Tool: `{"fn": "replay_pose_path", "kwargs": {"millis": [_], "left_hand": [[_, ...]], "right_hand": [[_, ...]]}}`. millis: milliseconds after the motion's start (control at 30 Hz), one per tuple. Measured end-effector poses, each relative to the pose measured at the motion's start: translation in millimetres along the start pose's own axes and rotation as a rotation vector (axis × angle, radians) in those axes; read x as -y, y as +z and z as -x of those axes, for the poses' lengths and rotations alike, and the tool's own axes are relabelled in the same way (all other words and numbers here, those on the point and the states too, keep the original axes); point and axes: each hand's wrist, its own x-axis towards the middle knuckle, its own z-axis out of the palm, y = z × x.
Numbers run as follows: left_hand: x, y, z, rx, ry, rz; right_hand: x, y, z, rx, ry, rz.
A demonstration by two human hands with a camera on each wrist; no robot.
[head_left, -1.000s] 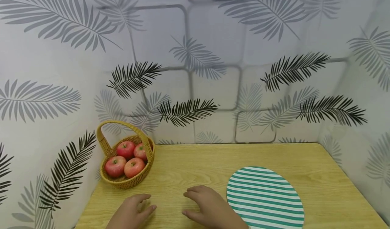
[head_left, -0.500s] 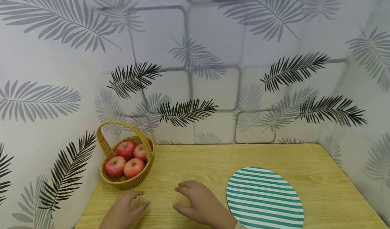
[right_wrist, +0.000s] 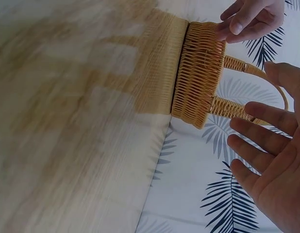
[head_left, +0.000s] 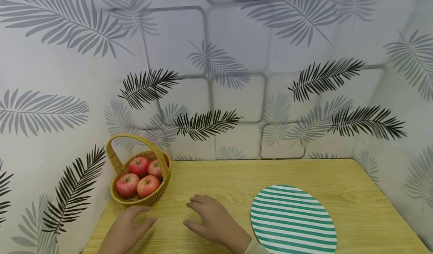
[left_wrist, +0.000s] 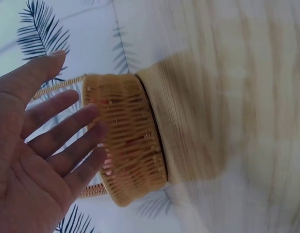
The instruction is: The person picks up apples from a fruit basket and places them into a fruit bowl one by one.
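Observation:
In the head view a yellow-brown wicker basket [head_left: 159,194] with an arched handle stands at the table's left. Several red apples [head_left: 127,185] lie inside it. My left hand [head_left: 126,227] is just in front of the basket, its fingers spread and holding nothing; its fingertips appear close to the rim, but I cannot tell whether they touch. Farther right, my right hand [head_left: 216,220] hovers over the table with thumb and fingers apart, also holding nothing. Both wrist views show the basket's woven side beyond relaxed fingers [left_wrist: 67,136].
A round placemat [head_left: 294,218] with green and white stripes lies on the wooden table [head_left: 216,179] to the right of my right hand. A wall covering [head_left: 236,96] printed with leaves closes off the back and sides.
Both hands have moved left and somewhat forward, nearer the basket. The basket, apples and placemat have stayed in place.

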Motion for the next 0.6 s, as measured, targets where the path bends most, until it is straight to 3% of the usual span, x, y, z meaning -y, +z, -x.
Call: {"fn": "replay_pose_path", "kwargs": {"millis": [267, 600], "left_hand": [[11.7, -18.6, -3.4, -0.129, 0.09, -0.023], [26.8, -27.4, -6.8, -0.263, 0.165, -0.086]], "right_hand": [[4.7, 4.5, -19.9, -0.057, -0.053, 0.033], [9.2, 13.4, -37.4, -0.094, -0.075, 0.037]]}}
